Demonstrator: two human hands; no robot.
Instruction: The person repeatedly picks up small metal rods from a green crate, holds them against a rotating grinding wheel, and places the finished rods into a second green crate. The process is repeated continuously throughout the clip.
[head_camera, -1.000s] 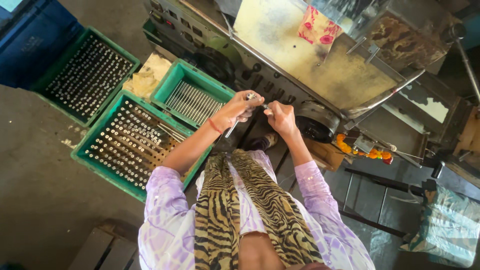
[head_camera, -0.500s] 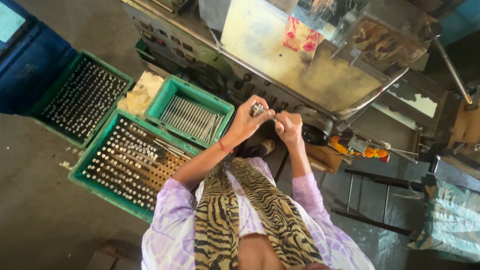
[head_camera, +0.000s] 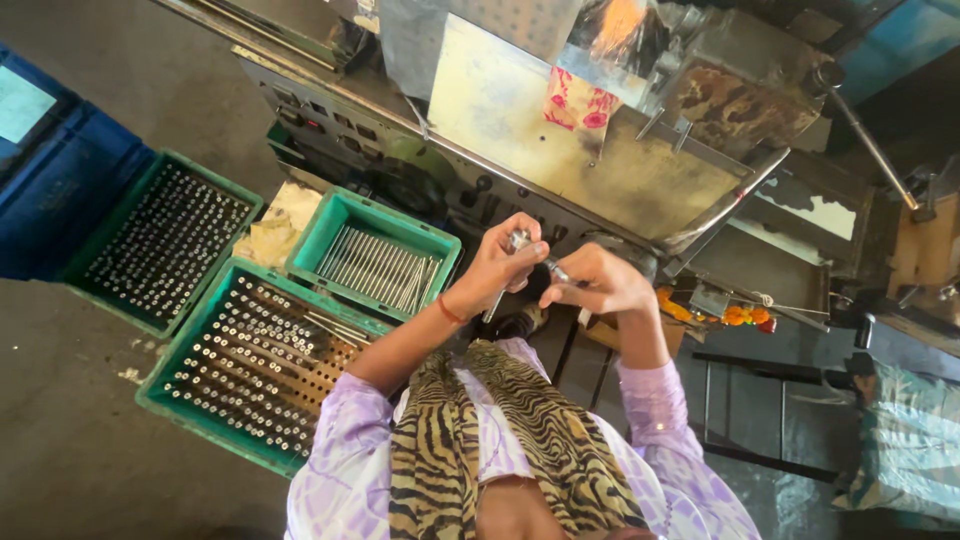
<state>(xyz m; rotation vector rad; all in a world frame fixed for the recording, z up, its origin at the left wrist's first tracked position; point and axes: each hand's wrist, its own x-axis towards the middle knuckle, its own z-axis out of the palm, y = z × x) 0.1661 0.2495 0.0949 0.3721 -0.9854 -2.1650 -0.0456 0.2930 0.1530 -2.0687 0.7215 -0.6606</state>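
Both hands raised before the grey machine (head_camera: 560, 150). Left hand (head_camera: 500, 265) pinches the upper end of a thin metal rod (head_camera: 530, 255); right hand (head_camera: 595, 285) pinches its other end. Green crate of rods (head_camera: 375, 265) at 9 o'clock of hands.

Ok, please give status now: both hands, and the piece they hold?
Left hand and right hand together, both gripping one thin silver metal rod. Green plastic crate of loose rods just left. Nothing blocking.

Ahead: machine (head_camera: 560, 150) body blocks passage just beyond both hands.
Left: three green crates (head_camera: 375, 262) crowd the floor.
Free room: bare floor (head_camera: 70, 440) at far left.
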